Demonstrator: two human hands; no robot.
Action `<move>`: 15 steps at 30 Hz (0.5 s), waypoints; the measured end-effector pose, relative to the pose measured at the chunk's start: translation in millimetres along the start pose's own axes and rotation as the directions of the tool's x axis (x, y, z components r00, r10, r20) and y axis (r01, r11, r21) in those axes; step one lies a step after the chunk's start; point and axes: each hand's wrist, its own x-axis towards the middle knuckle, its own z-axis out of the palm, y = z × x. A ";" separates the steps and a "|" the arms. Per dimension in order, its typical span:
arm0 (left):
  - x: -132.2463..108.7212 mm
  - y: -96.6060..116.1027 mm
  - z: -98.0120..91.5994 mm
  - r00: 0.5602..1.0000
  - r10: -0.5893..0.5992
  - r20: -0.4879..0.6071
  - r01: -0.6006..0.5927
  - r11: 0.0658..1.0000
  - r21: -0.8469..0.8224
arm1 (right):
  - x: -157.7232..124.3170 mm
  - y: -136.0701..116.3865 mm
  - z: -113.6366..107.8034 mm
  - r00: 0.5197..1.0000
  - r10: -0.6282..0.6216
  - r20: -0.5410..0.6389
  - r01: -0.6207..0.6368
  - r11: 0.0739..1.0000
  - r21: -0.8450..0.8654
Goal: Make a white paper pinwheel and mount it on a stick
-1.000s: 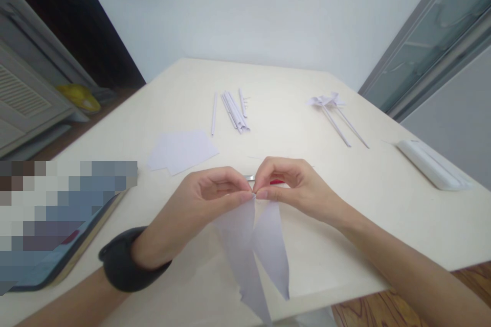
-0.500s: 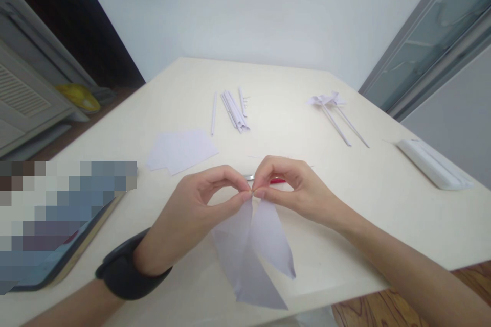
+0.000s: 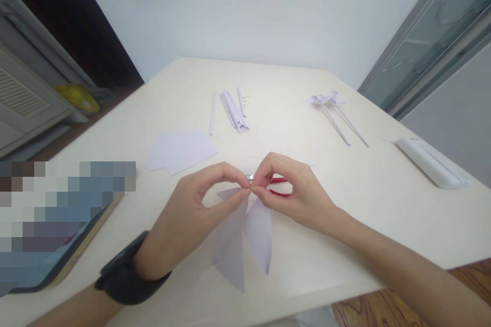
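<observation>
A cut sheet of white paper (image 3: 229,242) with pointed flaps hangs below my fingertips, above the table. My left hand (image 3: 207,199) is closed, thumb and forefinger pinching the paper at its top. Close against it, my right hand (image 3: 293,191) pinches at the same spot. A tiny thin bit shows between the fingertips, too small to make out. Behind my right hand lie red-handled scissors (image 3: 280,180), partly hidden, with some of the metal showing between the hands. A black band (image 3: 132,271) is on my left wrist.
White paper sheets (image 3: 182,148) lie at left, with several rolled paper sticks (image 3: 233,111) farther back. Two paper pinwheels (image 3: 326,98) on sticks rest at back right. A white case (image 3: 431,162) lies near the right edge. A tablet-like device (image 3: 65,260), its screen blurred, stands at left.
The paper has swung round below my fingers, its flaps now hanging narrower and more upright. My hands barely moved; more of the red scissor handles shows beside my right hand.
</observation>
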 end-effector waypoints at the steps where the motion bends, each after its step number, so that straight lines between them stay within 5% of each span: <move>1: -0.3 -0.4 -0.3 1.000 0.001 -0.002 -0.001 1.000 0.009 | 0.3 -0.5 -0.6 1.000 -0.008 0.002 0.008 1.000 -0.005; 5: 0.4 -1.3 -2.3 1.000 -0.019 -0.001 0.019 1.000 0.017 | 3.2 -0.2 -12.0 0.997 0.062 0.037 -0.060 0.997 -0.043; 8: 3.3 -1.6 -3.4 0.999 -0.044 0.015 0.044 0.999 -0.012 | 4.0 8.2 -24.9 0.980 0.175 0.091 -0.151 0.963 -0.222; 15: 7.2 -4.5 -3.9 0.998 0.035 -0.048 -0.038 0.997 -0.065 | -1.0 28.7 -26.3 0.939 0.270 0.215 -0.112 0.828 -0.549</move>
